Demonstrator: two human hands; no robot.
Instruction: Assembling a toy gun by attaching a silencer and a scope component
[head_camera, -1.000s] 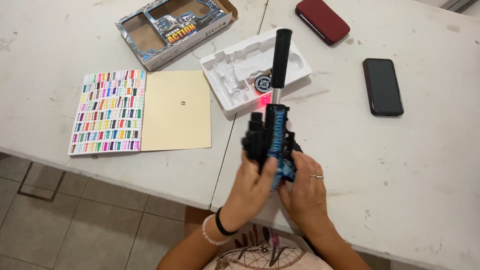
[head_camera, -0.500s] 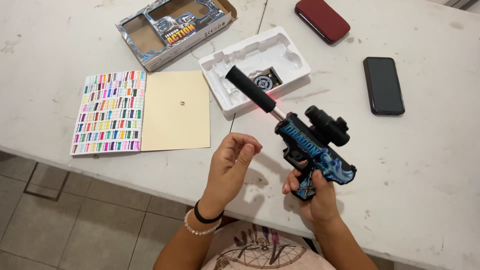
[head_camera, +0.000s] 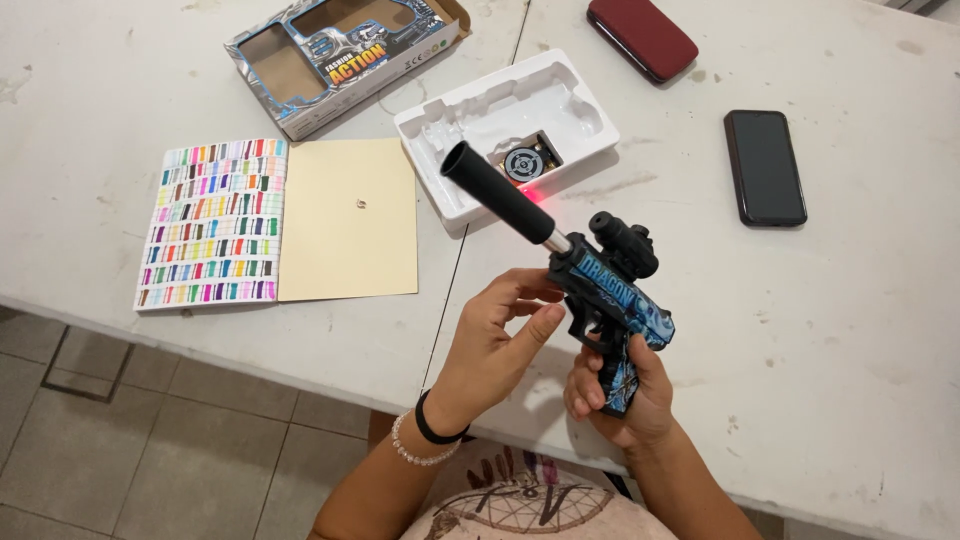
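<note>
A blue and black toy pistol (head_camera: 605, 285) with a long black barrel tube pointing up and left is held over the white table (head_camera: 850, 330). My right hand (head_camera: 625, 395) is wrapped around its grip from below. My left hand (head_camera: 495, 335) hovers just left of the toy, fingers curled and apart, fingertips close to the frame and holding nothing. A small red light glows under the barrel.
A white moulded tray (head_camera: 505, 130) with a round target piece lies behind the toy. An open toy box (head_camera: 345, 55) sits at the back left. A colour-swatch book (head_camera: 275, 222) lies open at left. A black phone (head_camera: 764, 166) and a red case (head_camera: 642, 36) lie at right.
The toy has swung from upright, held in both hands, to tilted with its barrel pointing left. My left hand has let go and now hovers beside it.
</note>
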